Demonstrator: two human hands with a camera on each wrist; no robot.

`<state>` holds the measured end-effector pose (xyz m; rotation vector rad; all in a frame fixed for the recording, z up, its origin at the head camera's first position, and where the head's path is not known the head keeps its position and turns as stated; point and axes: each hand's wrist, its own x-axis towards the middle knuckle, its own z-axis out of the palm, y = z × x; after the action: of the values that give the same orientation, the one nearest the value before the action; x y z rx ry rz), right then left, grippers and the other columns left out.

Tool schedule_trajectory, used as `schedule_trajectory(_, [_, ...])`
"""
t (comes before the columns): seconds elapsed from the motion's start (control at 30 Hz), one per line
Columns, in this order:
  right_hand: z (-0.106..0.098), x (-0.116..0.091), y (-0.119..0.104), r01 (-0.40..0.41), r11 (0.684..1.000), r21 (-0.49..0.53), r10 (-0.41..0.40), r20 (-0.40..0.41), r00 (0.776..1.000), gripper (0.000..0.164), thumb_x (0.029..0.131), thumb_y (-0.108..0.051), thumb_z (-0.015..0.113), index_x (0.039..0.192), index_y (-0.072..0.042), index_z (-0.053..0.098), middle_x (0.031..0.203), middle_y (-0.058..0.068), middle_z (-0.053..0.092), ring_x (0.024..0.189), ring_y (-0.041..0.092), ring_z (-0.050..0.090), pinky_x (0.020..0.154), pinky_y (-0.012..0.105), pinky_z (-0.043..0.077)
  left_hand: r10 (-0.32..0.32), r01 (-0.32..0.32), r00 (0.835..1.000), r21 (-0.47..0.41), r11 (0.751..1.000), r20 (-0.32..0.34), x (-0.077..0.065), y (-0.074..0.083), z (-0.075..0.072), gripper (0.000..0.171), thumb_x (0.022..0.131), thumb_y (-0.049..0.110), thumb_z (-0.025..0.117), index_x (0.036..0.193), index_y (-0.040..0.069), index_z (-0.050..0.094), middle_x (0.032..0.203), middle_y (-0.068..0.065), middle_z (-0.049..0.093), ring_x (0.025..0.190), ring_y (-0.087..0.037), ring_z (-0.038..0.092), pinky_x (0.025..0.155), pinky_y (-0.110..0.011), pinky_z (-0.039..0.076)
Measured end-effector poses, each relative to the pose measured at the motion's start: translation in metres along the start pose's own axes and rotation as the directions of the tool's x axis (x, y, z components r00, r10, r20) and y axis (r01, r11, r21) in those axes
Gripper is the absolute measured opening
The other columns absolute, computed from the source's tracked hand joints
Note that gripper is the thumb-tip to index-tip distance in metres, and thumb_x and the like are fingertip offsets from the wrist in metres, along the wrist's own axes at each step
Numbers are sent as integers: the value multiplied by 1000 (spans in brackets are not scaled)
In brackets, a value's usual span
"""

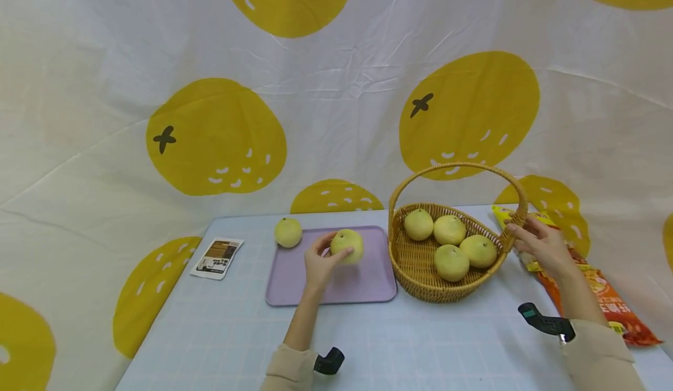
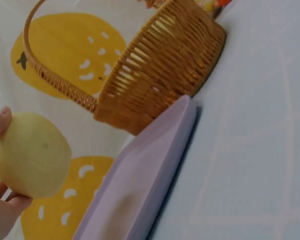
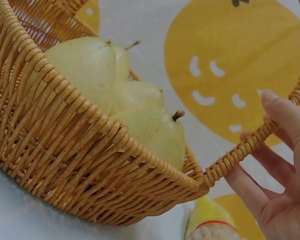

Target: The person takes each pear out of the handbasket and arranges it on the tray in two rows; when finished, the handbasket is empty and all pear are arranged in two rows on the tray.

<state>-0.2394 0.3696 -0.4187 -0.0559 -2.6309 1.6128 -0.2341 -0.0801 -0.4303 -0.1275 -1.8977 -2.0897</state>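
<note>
Pear (image 1: 347,246) is clamped between thumb and fingers of the left hand (image 1: 319,267), above the purple tray (image 1: 286,284). Second pear (image 1: 288,232) sits at the tray's ten o'clock corner. Wicker basket (image 1: 428,289), at the tray's three o'clock, contains four pears (image 1: 451,263); the right hand (image 1: 543,245) has its fingers clamped on the handle (image 1: 456,165), three o'clock side.

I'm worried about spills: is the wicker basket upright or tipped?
Upright: the basket sits bottom-down on the table, its handle arching above and four pale yellow fruits resting inside.
</note>
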Motion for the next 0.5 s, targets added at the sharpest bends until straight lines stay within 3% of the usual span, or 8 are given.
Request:
schedule_trajectory(0.1, [0, 1, 2, -1, 1000, -6, 1, 0, 1000, 72, 94, -45, 52, 149, -9, 24, 107, -20, 45, 85, -10, 50, 71, 16, 50, -11, 15, 994, 29, 999, -110, 5, -7, -11, 47, 65, -9, 79, 108, -13, 62, 102, -25, 62, 93, -24, 56, 86, -35, 51])
schedule_trajectory(0.23, [-2, 8, 14, -18, 1000, 2, 18, -2, 1000, 70, 93, -46, 52, 149, -14, 26, 119, -1, 51, 92, 0, 52, 79, 32, 54, 0, 10, 979, 48, 999, -205, 19, -29, -25, 48, 64, -6, 81, 109, -11, 64, 104, -25, 62, 96, -27, 55, 89, -37, 49])
schedule_trajectory(0.37, [-3, 14, 22, -45, 999, 30, 46, -19, 999, 65, 92, -47, 54, 148, -22, 32, 128, 10, 50, 96, 7, 54, 84, 44, 52, 4, 15, 968, 72, 997, -252, 32, -43, -32, 50, 65, 0, 84, 111, -7, 65, 111, -21, 62, 102, -27, 54, 94, -37, 46])
schedule_trajectory(0.43, [-3, 13, 20, -34, 999, 16, 34, -10, 999, 67, 92, -48, 53, 149, -21, 29, 131, 13, 47, 95, 5, 53, 85, 43, 52, 5, 21, 967, 98, 995, -256, 37, -46, -32, 51, 65, 2, 84, 112, -6, 65, 113, -20, 62, 104, -27, 54, 96, -39, 45])
schedule_trajectory(0.5, [-2, 10, 13, -28, 1000, 4, 28, -9, 1000, 71, 92, -48, 53, 150, -16, 26, 127, 10, 47, 92, -1, 51, 82, 35, 54, 11, 21, 966, 123, 992, -256, 41, -48, -32, 51, 66, 3, 84, 111, -5, 65, 112, -20, 62, 106, -28, 54, 97, -40, 44])
